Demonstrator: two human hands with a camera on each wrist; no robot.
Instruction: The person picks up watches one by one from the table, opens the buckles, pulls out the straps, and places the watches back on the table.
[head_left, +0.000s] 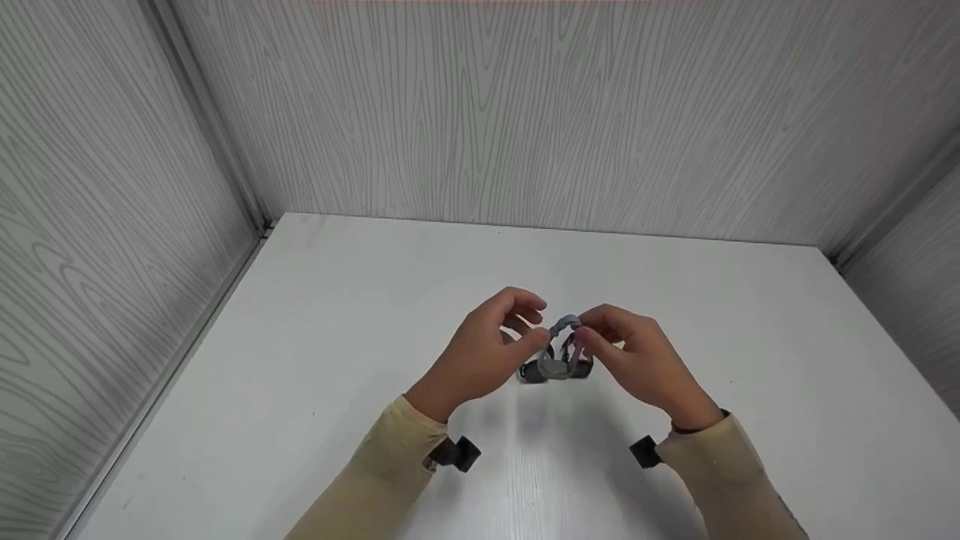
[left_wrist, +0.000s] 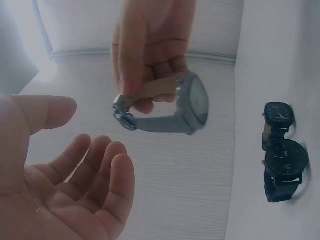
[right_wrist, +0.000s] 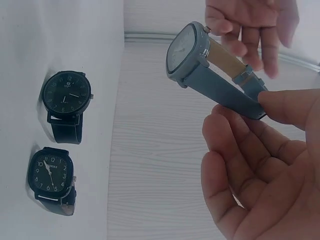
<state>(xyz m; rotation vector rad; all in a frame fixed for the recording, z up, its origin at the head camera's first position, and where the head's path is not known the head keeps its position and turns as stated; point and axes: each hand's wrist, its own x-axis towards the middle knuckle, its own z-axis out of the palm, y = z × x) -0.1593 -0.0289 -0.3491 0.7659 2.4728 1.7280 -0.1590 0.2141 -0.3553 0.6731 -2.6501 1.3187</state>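
My right hand (head_left: 637,360) pinches the strap of a grey-blue wristwatch (head_left: 555,368) between thumb and fingers, near the buckle. In the right wrist view the watch (right_wrist: 220,85) hangs as a closed loop. Its squarish case faces away from the hand, and the strap's inner side is tan. My left hand (head_left: 484,352) is raised just left of the watch, its fingers loosely bent. The left wrist view shows a gap between this hand (left_wrist: 75,195) and the watch (left_wrist: 192,105).
Two black watches lie side by side on the white table (head_left: 360,300) beyond the hands: one with a round dial (right_wrist: 66,95), one with a squarish dial (right_wrist: 51,172). Wood-grain panels (head_left: 525,112) wall the table at the back and sides.
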